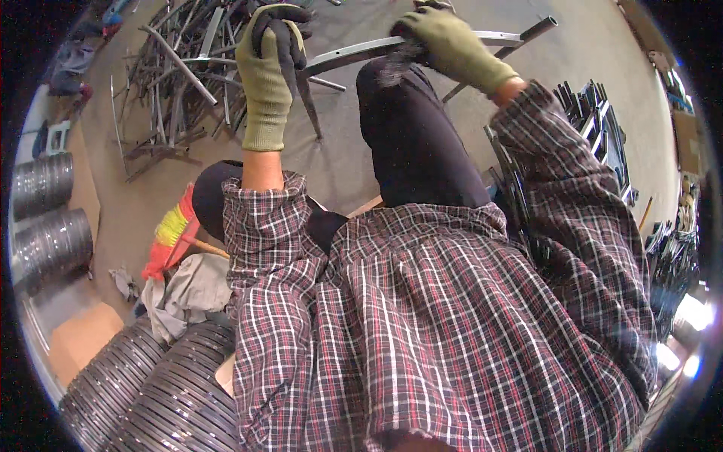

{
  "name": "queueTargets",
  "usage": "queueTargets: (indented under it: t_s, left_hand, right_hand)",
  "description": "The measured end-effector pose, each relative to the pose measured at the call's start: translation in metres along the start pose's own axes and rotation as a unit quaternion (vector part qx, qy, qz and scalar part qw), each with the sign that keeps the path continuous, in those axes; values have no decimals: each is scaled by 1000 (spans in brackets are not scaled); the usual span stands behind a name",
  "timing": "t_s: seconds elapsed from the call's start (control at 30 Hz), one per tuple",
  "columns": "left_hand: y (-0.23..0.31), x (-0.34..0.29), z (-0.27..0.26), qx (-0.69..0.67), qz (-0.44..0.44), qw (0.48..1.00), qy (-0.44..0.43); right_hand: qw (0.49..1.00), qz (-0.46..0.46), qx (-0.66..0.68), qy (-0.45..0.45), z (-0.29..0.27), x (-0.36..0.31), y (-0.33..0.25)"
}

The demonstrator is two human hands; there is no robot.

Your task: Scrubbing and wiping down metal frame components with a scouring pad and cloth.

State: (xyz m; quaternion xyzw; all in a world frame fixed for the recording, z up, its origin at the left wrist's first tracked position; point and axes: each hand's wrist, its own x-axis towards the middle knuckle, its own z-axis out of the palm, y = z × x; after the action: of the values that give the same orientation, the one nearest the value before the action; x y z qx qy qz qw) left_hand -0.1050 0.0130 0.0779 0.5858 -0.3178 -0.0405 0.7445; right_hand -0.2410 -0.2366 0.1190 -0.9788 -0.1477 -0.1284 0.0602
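Note:
Both my hands wear olive gloves with dark palms. My left hand [273, 56] is closed, its fingers curled round the left end of a metal tube frame [350, 53]. This frame has a slightly bowed grey bar with small holes and dark legs slanting down. It passes above my raised knee [399, 98]. On the bar, right of its middle, my right hand [444, 47] is closed. A dark, blurred patch shows below its fingers, perhaps a cloth, but I cannot make it out.
A tangled heap of metal tube frames [177, 68] lies on the floor ahead left. More dark frames [595, 124] are stacked at right. Coiled dark bundles [173, 392] stand at lower left, with a grey cloth [188, 294] and a red-yellow broom [173, 233] nearby. Another person [71, 68] is at far left.

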Motion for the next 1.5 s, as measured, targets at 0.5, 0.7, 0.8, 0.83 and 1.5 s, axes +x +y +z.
queueTargets:
  t_s: [0.5,0.7,0.8,0.83,1.5]
  left_hand:
    - [16,0,21,-47,36,998,-10]
    - [12,-1,48,-51,41,996,64]
    - [11,-6,15,20,19,1000,9]
    - [11,-5,15,38,40,998,20]
    - [18,17,26,34,-32,990,132]
  right_hand:
    - [986,-36,-124,102,-19,-31,29]
    - [999,5,-34,-20,68,57,-54]
    - [1000,-12,14,-15,60,59,-61]
    - [1000,2,-6,-15,42,40,-46]
    - [984,101,-147,31,10,-37,65]
